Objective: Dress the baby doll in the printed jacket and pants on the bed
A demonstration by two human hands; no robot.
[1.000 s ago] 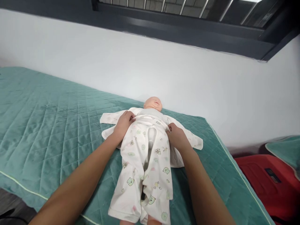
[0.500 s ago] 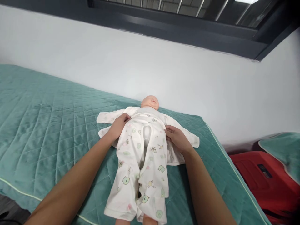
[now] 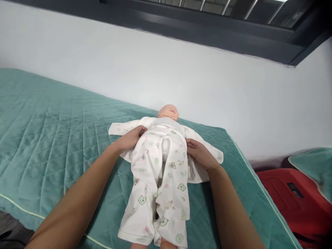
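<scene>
at wrinkled trousers [image 3: 144,173] (printed cloth), 2 hands [image 3: 131,137] [image 3: 201,154]

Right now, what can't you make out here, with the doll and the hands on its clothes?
All in the head view:
- Doll's feet: cut off by the bottom edge.
- Doll's hands, if any: hidden by the sleeves.
- Left hand's grip: fingertips hidden by the hand and fabric.
- Label on the red case: lettering too small.
- Dark object, lower left: cut off by the edge.

Soft, matt quilted cloth cover [image 3: 75,138]; thin printed cloth trousers [image 3: 145,173]; smooth, matt white wall [image 3: 124,65].
</scene>
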